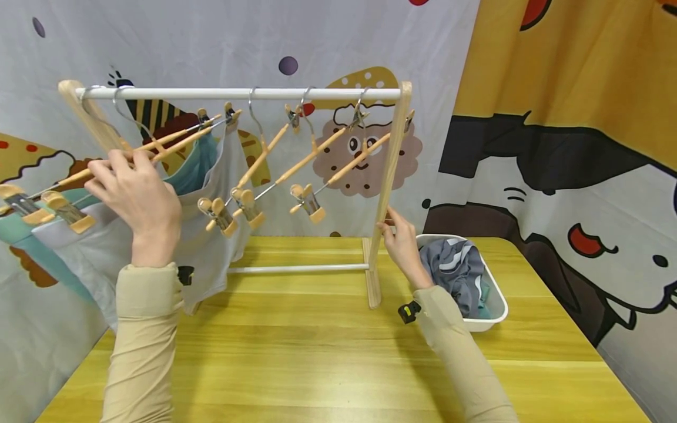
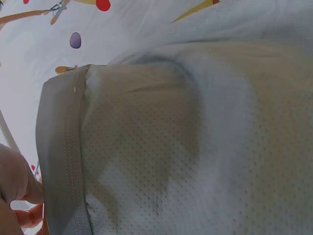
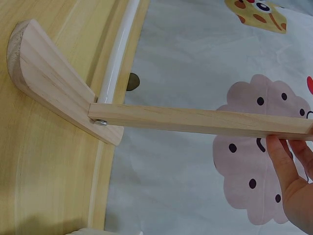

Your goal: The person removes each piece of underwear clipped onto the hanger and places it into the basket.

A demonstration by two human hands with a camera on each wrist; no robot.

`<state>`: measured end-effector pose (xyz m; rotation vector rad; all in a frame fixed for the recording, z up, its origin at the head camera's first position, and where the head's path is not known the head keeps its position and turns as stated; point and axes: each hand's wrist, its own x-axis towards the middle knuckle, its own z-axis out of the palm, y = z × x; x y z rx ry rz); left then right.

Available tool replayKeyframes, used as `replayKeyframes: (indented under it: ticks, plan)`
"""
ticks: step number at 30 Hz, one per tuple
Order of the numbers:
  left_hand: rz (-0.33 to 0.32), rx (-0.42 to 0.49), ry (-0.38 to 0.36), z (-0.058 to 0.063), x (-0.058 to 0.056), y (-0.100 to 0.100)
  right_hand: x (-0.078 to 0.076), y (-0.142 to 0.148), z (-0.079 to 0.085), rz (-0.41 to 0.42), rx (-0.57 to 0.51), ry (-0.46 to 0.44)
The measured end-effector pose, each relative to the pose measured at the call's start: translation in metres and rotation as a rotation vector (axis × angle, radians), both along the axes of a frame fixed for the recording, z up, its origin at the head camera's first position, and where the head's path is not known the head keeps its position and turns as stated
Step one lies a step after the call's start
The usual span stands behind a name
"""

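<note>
Yellow wood-grain tabletop | cartoon-print curtain behind | left fingers pinching hanger | right fingers pinching rack post

Bright, even light washes over the yellow wood-grain tabletop before me, leaving a pale sheen near its front and a soft shadow beside the beige fabric sleeve on the right arm. The left wrist view is dimmer, its pale grey perforated cloth shaded; the right wrist view is muted, the square-edged pale wooden post sharp.
</note>
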<state>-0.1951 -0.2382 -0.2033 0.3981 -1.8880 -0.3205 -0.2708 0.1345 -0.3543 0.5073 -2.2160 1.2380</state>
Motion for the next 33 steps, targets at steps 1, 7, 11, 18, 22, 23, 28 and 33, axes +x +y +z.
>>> replayKeyframes:
  ticks: [1,7,11,18,22,23,28,33]
  plan:
    - [0.001,0.009,-0.003,0.001,0.000,0.000,0.000,0.000,0.000,0.000,-0.001,0.000]
    - [0.005,0.016,0.043,0.004,0.002,0.003,0.000,0.000,0.000,-0.003,-0.003,0.006]
    - [0.005,0.013,0.088,0.007,0.004,0.005,-0.001,0.000,0.000,-0.003,-0.001,0.009]
    - [-0.025,0.028,0.134,0.009,0.013,0.009,-0.001,0.000,-0.001,-0.006,0.002,0.017]
    - [-0.016,0.038,0.136,0.006,0.018,0.011,-0.002,0.000,-0.001,-0.005,0.001,0.022]
    - [-0.013,0.039,0.135,0.005,0.019,0.012,-0.002,0.000,-0.001,-0.005,0.002,0.023]
    - [-0.023,0.032,0.129,-0.003,0.025,0.014,-0.001,0.000,0.000,-0.008,0.006,0.025]
    - [-0.033,0.010,0.099,-0.013,0.031,0.015,-0.001,-0.001,0.000,-0.007,0.006,0.014]
